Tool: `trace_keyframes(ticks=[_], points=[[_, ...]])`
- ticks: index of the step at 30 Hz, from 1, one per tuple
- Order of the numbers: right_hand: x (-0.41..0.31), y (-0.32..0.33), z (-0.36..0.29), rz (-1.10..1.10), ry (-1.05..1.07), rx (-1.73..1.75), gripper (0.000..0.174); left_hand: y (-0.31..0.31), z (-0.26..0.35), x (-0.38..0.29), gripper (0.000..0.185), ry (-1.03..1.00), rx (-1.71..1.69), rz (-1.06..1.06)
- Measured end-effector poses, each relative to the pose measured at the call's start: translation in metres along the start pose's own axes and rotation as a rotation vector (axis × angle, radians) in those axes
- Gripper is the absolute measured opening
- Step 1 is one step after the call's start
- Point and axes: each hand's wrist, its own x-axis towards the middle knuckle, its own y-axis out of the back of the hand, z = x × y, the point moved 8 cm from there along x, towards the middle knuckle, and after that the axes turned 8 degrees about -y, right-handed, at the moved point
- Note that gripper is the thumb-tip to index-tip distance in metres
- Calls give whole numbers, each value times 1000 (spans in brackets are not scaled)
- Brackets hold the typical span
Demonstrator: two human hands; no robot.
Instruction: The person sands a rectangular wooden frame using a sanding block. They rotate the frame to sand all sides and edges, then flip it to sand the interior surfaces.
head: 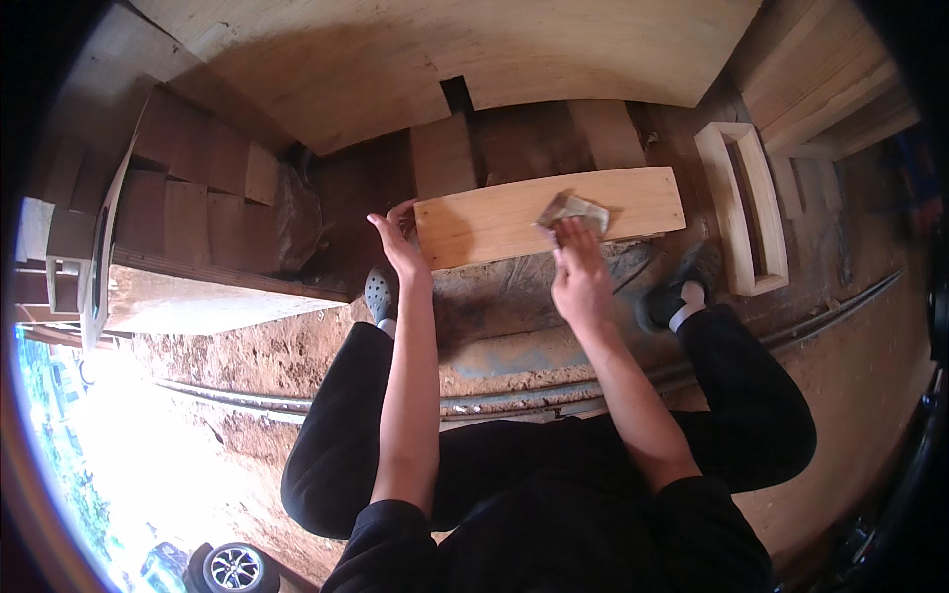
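A light wooden board or box face lies crosswise before me, with small fastener marks near its ends. My left hand is at its left end, thumb raised apart and the fingers partly hidden behind the edge. My right hand presses a folded, worn sheet, sandpaper or cloth, on the upper face right of the middle. The sheet and fingertips are slightly blurred.
Right of the board lies a narrow rectangular wooden frame. Stacked wood blocks stand at the left, and a large plywood panel spans the far side. My feet, in clogs, flank the board. Long strips cross the ground.
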Motion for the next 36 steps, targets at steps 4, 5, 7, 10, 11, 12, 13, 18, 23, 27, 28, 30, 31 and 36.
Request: trace_keyframes(ticks=[4, 5, 7, 10, 11, 12, 13, 18, 23, 27, 28, 30, 31, 36], points=[[1, -3, -10, 37, -7, -124, 31, -1, 1, 1, 78, 0, -11, -11], [0, -8, -22, 11, 20, -68, 31, 0, 2, 1, 78, 1, -8, -7], [-3, -21, -50, -35, 70, 39, 30, 0, 3, 1, 80, 0, 2, -2], [-10, -62, -94, -157, 121, 218, 30, -3, 0, 3, 84, 28, -71, -13], [-14, -77, -107, -165, 237, 216, 30, -6, -2, 4, 86, 43, -109, -23], [-15, -81, -125, -203, 298, 112, 30, -2, -3, 5, 87, 64, -126, -19], [-15, -79, -128, -194, 306, 141, 30, 2, -4, 5, 88, 86, -144, -16], [-8, -66, -101, -193, 290, 166, 32, -6, 5, -5, 89, 106, -129, 26], [18, 0, -8, -80, -35, 94, 34, 11, -4, 2, 86, 66, -94, 24], [20, 53, 87, 291, -243, -125, 28, 4, -4, 2, 84, 84, -85, 43], [20, 56, 102, 301, -334, -103, 28, 3, -4, 3, 84, 91, -76, 36], [18, 52, 99, 351, -301, -217, 28, 1, -2, 1, 83, 99, -57, 24], [19, 48, 88, 372, -285, -269, 28, -2, 1, -1, 83, 101, -45, 24], [13, -14, 13, 107, -135, 38, 23, -7, 9, -2, 78, 94, -13, 23]])
